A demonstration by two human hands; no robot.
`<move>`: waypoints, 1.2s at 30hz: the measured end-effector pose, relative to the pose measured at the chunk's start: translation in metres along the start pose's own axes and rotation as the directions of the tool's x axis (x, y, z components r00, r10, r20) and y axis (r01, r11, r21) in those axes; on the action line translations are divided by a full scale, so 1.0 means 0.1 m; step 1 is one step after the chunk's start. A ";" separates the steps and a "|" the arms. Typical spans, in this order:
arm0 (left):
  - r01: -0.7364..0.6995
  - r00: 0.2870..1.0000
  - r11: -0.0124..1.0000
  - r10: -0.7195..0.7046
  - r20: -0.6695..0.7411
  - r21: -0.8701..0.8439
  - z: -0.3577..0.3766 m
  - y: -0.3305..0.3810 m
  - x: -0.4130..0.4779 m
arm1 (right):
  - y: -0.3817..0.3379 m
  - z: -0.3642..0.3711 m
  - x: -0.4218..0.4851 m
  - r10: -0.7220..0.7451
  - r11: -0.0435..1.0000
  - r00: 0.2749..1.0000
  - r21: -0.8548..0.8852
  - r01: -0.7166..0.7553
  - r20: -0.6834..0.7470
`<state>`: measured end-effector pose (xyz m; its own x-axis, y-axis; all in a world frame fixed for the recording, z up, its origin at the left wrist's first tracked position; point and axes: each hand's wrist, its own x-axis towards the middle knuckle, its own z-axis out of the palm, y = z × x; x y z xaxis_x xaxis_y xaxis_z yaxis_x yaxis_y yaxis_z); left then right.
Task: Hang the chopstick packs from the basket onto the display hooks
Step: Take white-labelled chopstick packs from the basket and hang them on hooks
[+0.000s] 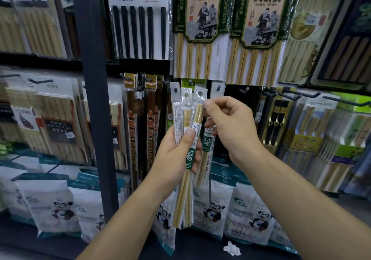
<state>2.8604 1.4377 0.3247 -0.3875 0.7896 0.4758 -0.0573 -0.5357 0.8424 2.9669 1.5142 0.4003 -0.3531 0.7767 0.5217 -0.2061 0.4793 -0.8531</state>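
Note:
My left hand [176, 153] grips a fan of slim bamboo chopstick packs [185, 195] in clear sleeves with green labels, held upright in front of the display. Their punched hang tabs [175, 91] point up. My right hand [230, 127] pinches the top of the rightmost pack [197, 113] just below its tab hole. A bare display hook [218, 88] sticks out right behind and above that pack, with a white tab hanging on it. The basket is out of sight.
Hanging chopstick packs cover the wall: large bamboo sets [200, 28] above, dark wooden ones [140, 123] to the left. More hooks [281, 95] jut out at right. A dark upright post [96, 99] stands left. Panda-printed bags [212, 209] line the bottom shelf.

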 end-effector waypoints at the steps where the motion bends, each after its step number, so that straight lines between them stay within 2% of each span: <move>1: -0.004 1.000 1.000 0.004 0.004 -0.002 0.00 0.00 0.00 | -0.01 0.00 0.00 0.009 1.000 1.000 0.007 -0.009 -0.010; 9: 0.012 0.999 0.999 -0.010 0.042 -0.044 0.04 0.04 -0.03 | 0.00 0.01 0.01 0.081 0.996 0.997 0.034 -0.080 -0.003; 14: 0.031 0.999 0.997 -0.032 -0.015 -0.076 0.04 0.02 -0.01 | -0.01 -0.01 0.06 0.059 0.998 0.997 0.010 -0.058 -0.045; 18: 0.053 0.988 0.992 -0.036 -0.148 0.113 -0.03 -0.03 0.03 | -0.05 -0.08 0.17 0.067 0.998 0.992 0.029 -0.064 -0.111; 28: 0.072 0.989 0.991 -0.057 -0.136 0.113 -0.06 0.03 0.04 | -0.01 -0.08 0.30 0.057 0.998 0.986 -0.027 -0.062 -0.159; 31: 0.095 0.988 0.992 -0.084 -0.133 0.081 -0.07 0.02 0.04 | 0.01 -0.09 0.30 0.056 0.997 0.985 -0.048 -0.065 -0.166; 36: 0.152 0.981 0.986 -0.158 -0.110 -0.065 -0.09 0.03 0.04 | 0.05 -0.12 0.31 0.079 0.992 0.982 -0.085 -0.095 -0.170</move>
<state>2.8504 1.4371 0.3266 -0.4727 0.8265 0.3057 -0.1749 -0.4279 0.8867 2.9655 1.5460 0.4123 -0.2079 0.8704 0.4463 -0.0937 0.4364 -0.8948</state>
